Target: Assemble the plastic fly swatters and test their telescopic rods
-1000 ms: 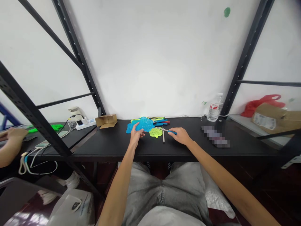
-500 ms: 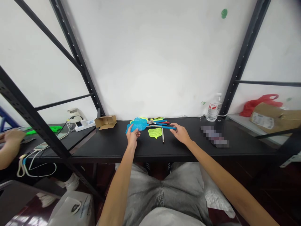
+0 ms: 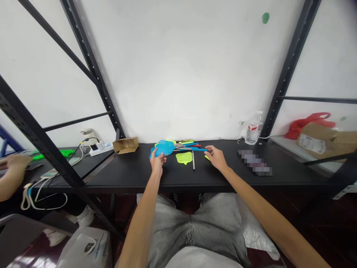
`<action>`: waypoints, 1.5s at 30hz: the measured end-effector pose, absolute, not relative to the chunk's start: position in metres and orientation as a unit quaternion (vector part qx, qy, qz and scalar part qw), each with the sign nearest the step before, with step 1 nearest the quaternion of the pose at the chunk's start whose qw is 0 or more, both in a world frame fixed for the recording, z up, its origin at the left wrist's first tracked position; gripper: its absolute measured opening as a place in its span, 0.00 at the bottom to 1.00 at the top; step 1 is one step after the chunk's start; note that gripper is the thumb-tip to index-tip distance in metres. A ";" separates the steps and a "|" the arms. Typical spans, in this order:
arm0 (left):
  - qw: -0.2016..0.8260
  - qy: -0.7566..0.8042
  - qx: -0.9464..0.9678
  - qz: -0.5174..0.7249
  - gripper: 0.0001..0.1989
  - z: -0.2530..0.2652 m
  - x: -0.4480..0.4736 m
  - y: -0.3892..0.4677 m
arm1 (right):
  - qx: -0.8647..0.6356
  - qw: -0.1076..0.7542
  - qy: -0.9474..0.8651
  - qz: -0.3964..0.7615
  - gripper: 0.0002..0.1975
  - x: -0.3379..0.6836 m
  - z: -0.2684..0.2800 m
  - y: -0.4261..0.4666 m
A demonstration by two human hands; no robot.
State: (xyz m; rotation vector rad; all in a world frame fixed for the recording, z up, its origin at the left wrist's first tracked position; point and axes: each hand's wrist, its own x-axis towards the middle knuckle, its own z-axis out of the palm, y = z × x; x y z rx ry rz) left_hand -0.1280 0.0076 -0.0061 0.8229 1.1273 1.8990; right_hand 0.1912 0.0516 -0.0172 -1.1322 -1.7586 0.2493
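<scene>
A blue fly swatter (image 3: 165,147) lies across between my two hands. My left hand (image 3: 157,160) grips the edge of its perforated head, thumb on top. At the other end my right hand (image 3: 216,156) pinches the tip of its blue handle. Behind it is a pile of more swatters with blue, red and yellow handles (image 3: 192,144), partly covered. Nearer me a yellow-green swatter head (image 3: 184,158) lies on the black table, beside a thin silver rod (image 3: 193,162). A small yellow piece (image 3: 207,158) shows by my right fingers, mostly hidden.
An open cardboard box (image 3: 126,145) stands to the left, near a power strip (image 3: 100,147). To the right are a water bottle (image 3: 253,128) and a blurred-out item (image 3: 255,162). Another person's hand (image 3: 18,162) is at the far left. Black shelf posts (image 3: 290,67) flank the table.
The blue handle's end has risen slightly and my right fingers have shifted to its tip. A yellow piece now shows beside them. My left hand stays on the swatter head.
</scene>
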 end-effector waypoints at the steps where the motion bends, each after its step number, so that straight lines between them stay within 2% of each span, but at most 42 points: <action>1: 0.382 0.442 0.322 0.745 0.36 -0.006 -0.128 0.007 | -0.468 0.496 -0.723 0.104 0.13 0.191 -0.018 0.052; 26: 0.380 0.448 0.379 0.715 0.40 -0.006 -0.128 0.005 | -0.432 0.498 -0.738 0.146 0.14 0.197 -0.020 0.053; 45: 0.389 0.431 0.408 0.705 0.41 -0.012 -0.133 0.007 | -0.455 0.467 -0.752 0.100 0.26 0.196 -0.014 0.047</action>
